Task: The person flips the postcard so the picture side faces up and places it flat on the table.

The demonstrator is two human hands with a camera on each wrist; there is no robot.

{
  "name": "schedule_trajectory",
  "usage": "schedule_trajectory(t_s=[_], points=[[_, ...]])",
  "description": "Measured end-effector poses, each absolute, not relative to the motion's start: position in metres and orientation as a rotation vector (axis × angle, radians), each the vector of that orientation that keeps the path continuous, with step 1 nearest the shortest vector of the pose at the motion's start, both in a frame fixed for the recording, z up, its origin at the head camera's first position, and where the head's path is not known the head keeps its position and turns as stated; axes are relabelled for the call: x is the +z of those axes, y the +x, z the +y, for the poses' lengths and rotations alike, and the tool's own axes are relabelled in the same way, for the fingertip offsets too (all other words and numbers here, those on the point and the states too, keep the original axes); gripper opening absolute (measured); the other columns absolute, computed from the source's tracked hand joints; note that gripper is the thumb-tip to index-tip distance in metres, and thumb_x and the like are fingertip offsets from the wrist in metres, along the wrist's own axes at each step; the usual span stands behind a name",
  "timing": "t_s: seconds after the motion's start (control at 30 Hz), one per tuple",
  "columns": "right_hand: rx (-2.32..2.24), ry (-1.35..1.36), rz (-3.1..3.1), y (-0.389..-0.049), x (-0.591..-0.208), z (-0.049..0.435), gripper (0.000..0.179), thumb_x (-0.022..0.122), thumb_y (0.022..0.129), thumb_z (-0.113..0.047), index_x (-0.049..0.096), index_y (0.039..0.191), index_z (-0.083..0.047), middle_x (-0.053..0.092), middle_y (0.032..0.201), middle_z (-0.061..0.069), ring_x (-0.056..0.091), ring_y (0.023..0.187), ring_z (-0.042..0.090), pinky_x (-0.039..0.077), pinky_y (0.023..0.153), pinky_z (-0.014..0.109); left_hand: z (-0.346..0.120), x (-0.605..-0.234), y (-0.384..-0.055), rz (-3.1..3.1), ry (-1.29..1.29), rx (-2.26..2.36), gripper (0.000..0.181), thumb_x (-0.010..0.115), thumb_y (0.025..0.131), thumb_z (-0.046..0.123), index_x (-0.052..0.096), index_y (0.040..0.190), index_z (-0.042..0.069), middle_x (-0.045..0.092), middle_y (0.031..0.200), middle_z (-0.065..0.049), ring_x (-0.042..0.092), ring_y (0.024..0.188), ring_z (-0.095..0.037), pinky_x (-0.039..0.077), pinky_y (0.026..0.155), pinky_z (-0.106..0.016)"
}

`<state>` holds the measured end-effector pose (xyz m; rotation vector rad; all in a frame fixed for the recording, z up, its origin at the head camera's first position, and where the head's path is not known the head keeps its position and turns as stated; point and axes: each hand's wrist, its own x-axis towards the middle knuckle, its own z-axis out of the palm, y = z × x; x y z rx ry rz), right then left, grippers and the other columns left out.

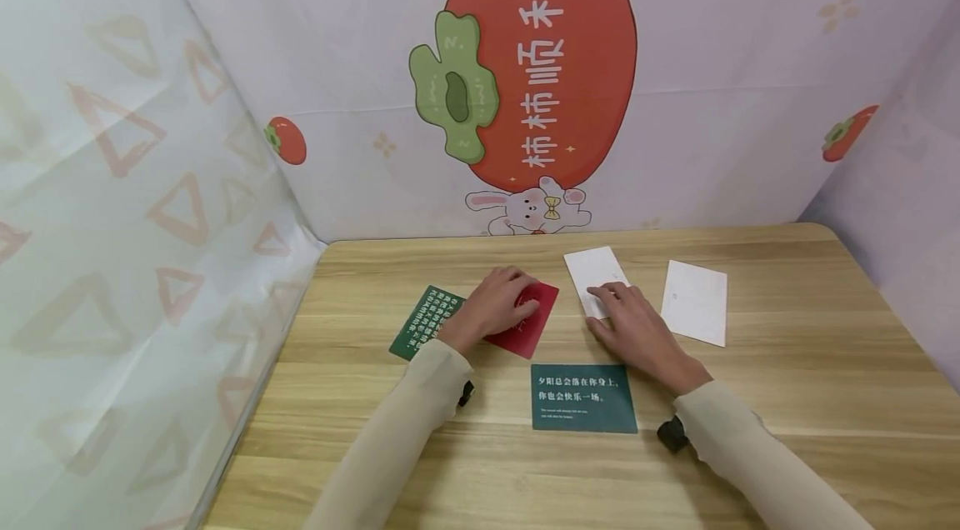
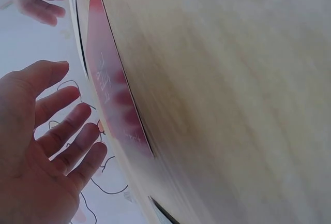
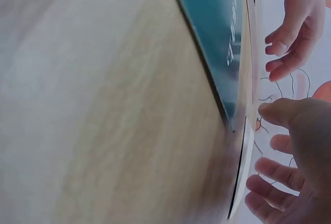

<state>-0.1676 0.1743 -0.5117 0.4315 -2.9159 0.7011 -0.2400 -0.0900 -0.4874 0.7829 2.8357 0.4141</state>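
My left hand (image 1: 491, 307) hovers over a red card (image 1: 538, 328) with light print. In the left wrist view the fingers of that hand (image 2: 78, 131) are loosely spread, and the red card (image 2: 111, 74) lies flat beyond them. The right hand (image 1: 637, 334) is over the near end of a white card (image 1: 592, 265), its fingers covering part of it. Relaxed, slightly bent fingers (image 3: 274, 172) appear in the right wrist view, holding nothing. A teal card (image 1: 583, 422) with white lettering lies between the forearms, nearer the body; its edge (image 3: 207, 32) shows in the right wrist view.
A dark green card (image 1: 414, 332) with white writing lies at the left, partly hidden by the left hand and wrist. Another white card (image 1: 696, 305) is right of the right hand. The wooden table (image 1: 810, 330) meets a printed cloth backdrop (image 1: 720, 155) at its far edge.
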Motion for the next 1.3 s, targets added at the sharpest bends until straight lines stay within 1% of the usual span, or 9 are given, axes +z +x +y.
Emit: schedule_trajectory(t_s=[0.07, 0.2, 0.33, 0.63, 0.9, 1.03, 1.2, 1.3], points=[[0.703, 0.422, -2.917, -0.167, -0.512, 0.177, 0.055, 0.072, 0.104, -0.029, 0.060, 0.152, -0.003, 0.061, 0.145, 0.023, 0.056, 0.129, 0.044, 0.051, 0.110, 0.061, -0.088, -0.488, -0.241, 2.837, 0.802, 0.406, 0.050, 0.068, 0.107, 0.039, 0.062, 0.154, 0.023, 0.058, 0.155, -0.002, 0.049, 0.142, -0.021, 0.052, 0.117, -0.038], [0.715, 0.410, -2.918, -0.166, -0.511, 0.181, 0.055, 0.071, 0.105, -0.028, 0.059, 0.152, -0.004, 0.060, 0.147, 0.024, 0.055, 0.134, 0.045, 0.050, 0.112, 0.064, -0.083, -0.487, -0.244, 2.837, 0.802, 0.393, 0.050, 0.069, 0.107, 0.040, 0.061, 0.154, 0.024, 0.057, 0.155, -0.001, 0.049, 0.142, -0.020, 0.053, 0.115, -0.036], [0.723, 0.416, -2.911, -0.168, -0.509, 0.184, 0.055, 0.071, 0.105, -0.027, 0.058, 0.153, -0.003, 0.059, 0.147, 0.025, 0.055, 0.134, 0.047, 0.050, 0.111, 0.065, -0.078, -0.488, -0.246, 2.834, 0.783, 0.405, 0.051, 0.070, 0.106, 0.039, 0.061, 0.155, 0.026, 0.056, 0.156, 0.000, 0.049, 0.142, -0.019, 0.056, 0.113, -0.036], [0.717, 0.393, -2.908, -0.172, -0.506, 0.193, 0.055, 0.071, 0.104, -0.024, 0.057, 0.153, -0.001, 0.059, 0.145, 0.028, 0.053, 0.136, 0.049, 0.048, 0.113, 0.067, -0.066, -0.489, -0.254, 2.835, 0.804, 0.390, 0.049, 0.069, 0.107, 0.039, 0.062, 0.154, 0.026, 0.056, 0.157, 0.000, 0.050, 0.143, -0.019, 0.054, 0.116, -0.037], [0.752, 0.365, -2.928, -0.171, -0.505, 0.202, 0.063, 0.069, 0.105, -0.024, 0.048, 0.159, 0.000, 0.053, 0.153, 0.031, 0.049, 0.142, 0.052, 0.044, 0.116, 0.070, -0.058, -0.489, -0.261, 2.835, 0.810, 0.381, 0.048, 0.068, 0.107, 0.038, 0.063, 0.153, 0.026, 0.057, 0.155, 0.001, 0.051, 0.139, -0.017, 0.054, 0.114, -0.033], [0.760, 0.366, -2.934, -0.171, -0.506, 0.205, 0.065, 0.070, 0.104, -0.022, 0.046, 0.160, 0.000, 0.051, 0.155, 0.033, 0.048, 0.142, 0.053, 0.044, 0.115, 0.072, -0.054, -0.492, -0.264, 2.826, 0.810, 0.398, 0.047, 0.068, 0.108, 0.039, 0.063, 0.153, 0.026, 0.057, 0.154, 0.001, 0.051, 0.138, -0.016, 0.055, 0.113, -0.033], [0.762, 0.377, -2.939, -0.172, -0.507, 0.208, 0.065, 0.071, 0.103, -0.022, 0.048, 0.160, 0.000, 0.051, 0.154, 0.033, 0.048, 0.142, 0.054, 0.042, 0.116, 0.072, -0.050, -0.494, -0.268, 2.828, 0.797, 0.392, 0.048, 0.067, 0.108, 0.038, 0.062, 0.154, 0.028, 0.056, 0.157, 0.002, 0.051, 0.139, -0.016, 0.056, 0.112, -0.032], [0.763, 0.393, -2.924, -0.173, -0.507, 0.210, 0.063, 0.072, 0.103, -0.021, 0.050, 0.158, 0.001, 0.053, 0.152, 0.033, 0.048, 0.142, 0.054, 0.041, 0.117, 0.072, -0.048, -0.493, -0.270, 2.835, 0.784, 0.377, 0.047, 0.066, 0.109, 0.036, 0.062, 0.155, 0.028, 0.056, 0.157, 0.002, 0.050, 0.139, -0.015, 0.054, 0.115, -0.031]])
